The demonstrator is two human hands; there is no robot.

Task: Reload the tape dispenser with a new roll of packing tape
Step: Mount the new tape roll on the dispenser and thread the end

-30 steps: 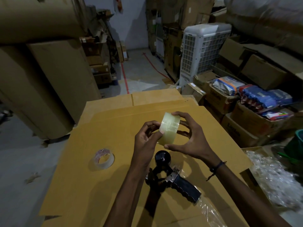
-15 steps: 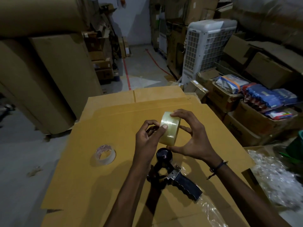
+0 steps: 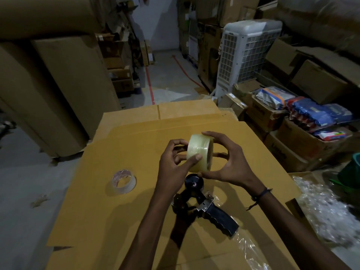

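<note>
A full roll of clear packing tape (image 3: 199, 150) is held on edge above the cardboard sheet (image 3: 120, 221). My right hand (image 3: 228, 162) grips it from the right, fingers over the top and thumb under. My left hand (image 3: 173, 166) holds its left side, thumb pressed on the tape's outer face. Just below lies the black tape dispenser (image 3: 204, 205) on its side, its round hub bare and its handle pointing toward the lower right. A nearly spent tape roll (image 3: 123, 181) lies flat on the cardboard to the left.
Crumpled clear plastic wrap (image 3: 247, 248) lies by the dispenser handle. A box of bubble wrap (image 3: 327, 207) and boxes with coloured packets (image 3: 315, 115) stand right. A white air cooler (image 3: 245, 55) stands behind. Large cardboard sheets (image 3: 58, 90) lean at left.
Both hands have turned the full roll, so its right rim and core opening now show more. My left thumb has slid along the tape's outer face.
</note>
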